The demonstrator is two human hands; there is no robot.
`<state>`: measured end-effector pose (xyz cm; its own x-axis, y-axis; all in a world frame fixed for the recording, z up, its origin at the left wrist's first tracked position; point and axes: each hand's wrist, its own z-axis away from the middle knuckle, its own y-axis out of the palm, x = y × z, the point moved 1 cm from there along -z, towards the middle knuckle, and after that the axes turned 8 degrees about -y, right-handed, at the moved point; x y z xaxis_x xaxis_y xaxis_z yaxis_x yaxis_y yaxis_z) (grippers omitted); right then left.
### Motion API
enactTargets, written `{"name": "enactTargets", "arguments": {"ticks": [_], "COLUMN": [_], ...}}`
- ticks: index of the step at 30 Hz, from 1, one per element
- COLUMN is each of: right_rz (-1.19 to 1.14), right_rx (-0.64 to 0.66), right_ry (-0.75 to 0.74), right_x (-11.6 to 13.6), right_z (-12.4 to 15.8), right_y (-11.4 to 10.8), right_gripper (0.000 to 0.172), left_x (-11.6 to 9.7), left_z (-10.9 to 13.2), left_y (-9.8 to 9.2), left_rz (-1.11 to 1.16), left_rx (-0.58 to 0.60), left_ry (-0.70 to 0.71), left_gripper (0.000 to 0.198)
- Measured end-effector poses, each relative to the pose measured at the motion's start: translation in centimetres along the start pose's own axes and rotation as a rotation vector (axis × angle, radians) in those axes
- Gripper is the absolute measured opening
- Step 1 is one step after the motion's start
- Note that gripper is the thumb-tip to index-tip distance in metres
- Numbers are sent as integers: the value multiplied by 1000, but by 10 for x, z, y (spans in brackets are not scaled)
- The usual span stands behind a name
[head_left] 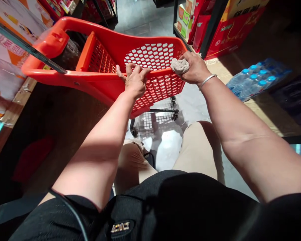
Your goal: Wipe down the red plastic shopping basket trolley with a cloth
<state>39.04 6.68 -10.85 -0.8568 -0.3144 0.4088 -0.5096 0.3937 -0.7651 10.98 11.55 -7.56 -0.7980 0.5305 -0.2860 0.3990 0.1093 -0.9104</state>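
Observation:
A red plastic shopping cart with honeycomb-patterned sides stands across in front of me. Its near rim passes under both hands. My left hand grips that rim near the middle, fingers bent over the edge and thumb apart to the left. At the right end of the cart, my right hand holds a bunched grey cloth against the rim by the corner. Part of the cloth is hidden in the palm and under the fingers.
Black caster wheels carry the cart on the shiny tile floor. A shrink-wrapped pack of water bottles lies on a low wooden shelf at right, near red gift boxes. A dark metal bar crosses the cart's handle end at left.

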Motion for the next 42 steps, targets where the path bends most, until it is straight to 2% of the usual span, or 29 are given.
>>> {"name": "enactTargets", "arguments": {"ticks": [8, 12, 18, 20, 22, 25, 28, 30, 32, 34, 37, 42], "right_rz": [-32, 14, 42, 9, -55, -140, -148, -162, -177, -140, -39, 62], "right_rx": [-87, -138, -94, -81, -60, -52, -191, -320, -393, -412, -390, -347], "right_ry": [82, 53, 63, 23, -95, -265, -190, -94, -61, -60, -58, -90], "right_x": [34, 44, 68, 76, 76, 65, 51, 54, 67, 86, 107, 101], "right_z": [45, 65, 79, 83, 90, 103, 108, 104, 100, 100, 111, 136], "right_y": [-8, -3, -1, -3, -5, -12, -21, -21, -12, 8, 44, 97], "right_gripper": [44, 45, 55, 59, 61, 51, 38, 42, 47, 50, 58, 81], "left_x": [2, 6, 12, 14, 20, 31, 37, 31, 19, 7, 0, 12], "left_z": [-17, -23, -23, -20, -18, -15, -10, -3, 6, 15, 24, 21], "left_y": [-3, -5, -13, -16, -19, -23, -26, -25, -21, -15, -8, -4], "left_rz": [-78, -98, -108, -113, -103, -92, -107, -106, -72, -29, -1, 38], "left_rx": [44, 82, 99, 105, 112, 100, 69, 69, 99, 126, 83, 60], "left_ry": [14, 73, 142, 123, 97, 88, 58, 81, 178, 263, 236, 228], "left_gripper": [34, 34, 39, 39, 40, 42, 40, 37, 34, 35, 36, 34]}}
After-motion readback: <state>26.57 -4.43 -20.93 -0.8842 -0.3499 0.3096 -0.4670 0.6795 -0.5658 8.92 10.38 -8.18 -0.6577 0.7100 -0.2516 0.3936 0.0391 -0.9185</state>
